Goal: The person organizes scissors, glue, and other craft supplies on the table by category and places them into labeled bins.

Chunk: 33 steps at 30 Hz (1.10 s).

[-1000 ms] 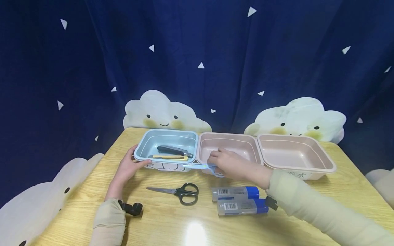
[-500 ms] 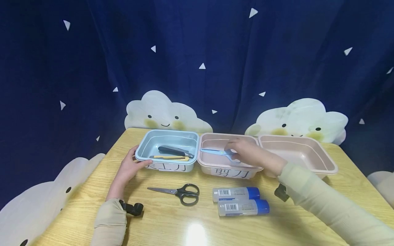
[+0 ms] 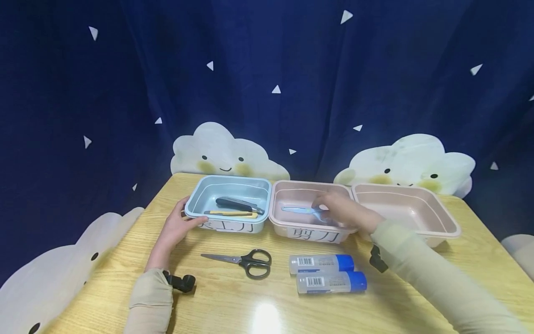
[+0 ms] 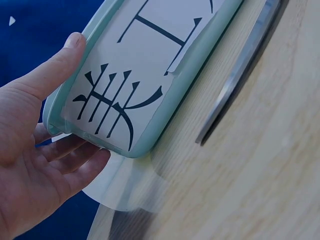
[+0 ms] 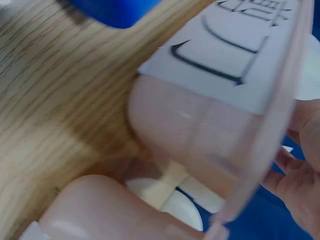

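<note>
My left hand holds the left end of the light blue bin, thumb on the front rim and fingers around the corner in the left wrist view. Inside lie a black utility knife and a yellow one. Over the middle pink bin, my right hand reaches down with its fingertips right at the handles of light blue scissors. Those scissors are low in the bin, blades pointing left. Motion blurs the fingers, so I cannot tell whether they still grip. In the right wrist view the bin wall hides the scissors.
Black-handled scissors lie on the wooden table before the bins. To their right are two clear glue bottles with blue caps, a rear one and a front one. Another pink bin stands at the right.
My right hand has carried the light blue scissors from in front of the bins up over the rim and down into the middle pink bin. My left hand stays on the blue bin.
</note>
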Motion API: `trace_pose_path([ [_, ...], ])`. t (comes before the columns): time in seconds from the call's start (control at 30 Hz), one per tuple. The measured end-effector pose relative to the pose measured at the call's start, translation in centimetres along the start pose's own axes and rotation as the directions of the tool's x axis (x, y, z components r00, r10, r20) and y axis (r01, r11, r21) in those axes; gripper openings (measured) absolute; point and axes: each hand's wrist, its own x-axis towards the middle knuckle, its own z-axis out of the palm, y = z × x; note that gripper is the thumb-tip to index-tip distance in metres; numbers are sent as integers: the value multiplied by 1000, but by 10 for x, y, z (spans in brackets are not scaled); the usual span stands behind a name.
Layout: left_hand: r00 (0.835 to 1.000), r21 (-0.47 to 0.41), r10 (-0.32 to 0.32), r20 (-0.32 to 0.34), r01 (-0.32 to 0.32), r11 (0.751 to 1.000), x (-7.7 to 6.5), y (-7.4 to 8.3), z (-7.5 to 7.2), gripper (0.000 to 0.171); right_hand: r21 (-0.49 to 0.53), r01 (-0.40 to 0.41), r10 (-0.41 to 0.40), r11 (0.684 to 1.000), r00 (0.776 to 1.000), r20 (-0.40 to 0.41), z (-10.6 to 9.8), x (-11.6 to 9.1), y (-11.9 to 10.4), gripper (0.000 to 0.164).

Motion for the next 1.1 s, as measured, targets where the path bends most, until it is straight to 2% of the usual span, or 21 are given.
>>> trace_pose_path([
  [0.13, 1000, 0, -1, -3, 1, 1000, 0, 0, 0, 96, 105, -107, 98, 989, 991, 88, 10, -2, 3, 28],
  [0.3, 1000, 6, 2, -3, -2, 1000, 1, -2, 1, 96, 224, -210, 178, 952, 972, 155, 18, -4, 6, 27],
  [0.53, 1000, 31, -7, -6, 7, 999, 2, -3, 1, 98, 223, -208, 175, 952, 972, 159, 27, -4, 13, 23],
  [0.77, 1000, 34, -20, -3, 20, 999, 3, -4, 0, 100, 210, -221, 195, 952, 971, 138, 26, -3, 10, 22],
  [0.9, 1000, 36, -26, -2, 26, 999, 3, -5, -1, 101, 208, -203, 191, 957, 979, 72, 21, 1, 1, 20],
  [1.0, 1000, 31, -18, -6, 18, 999, 3, -5, -1, 100, 178, -144, 146, 973, 989, 4, 16, 6, -12, 20],
  [1.1, 1000, 28, -7, 1, 7, 1000, 2, -5, 0, 98, 180, -110, 118, 977, 993, -31, 8, 10, -28, 20],
])
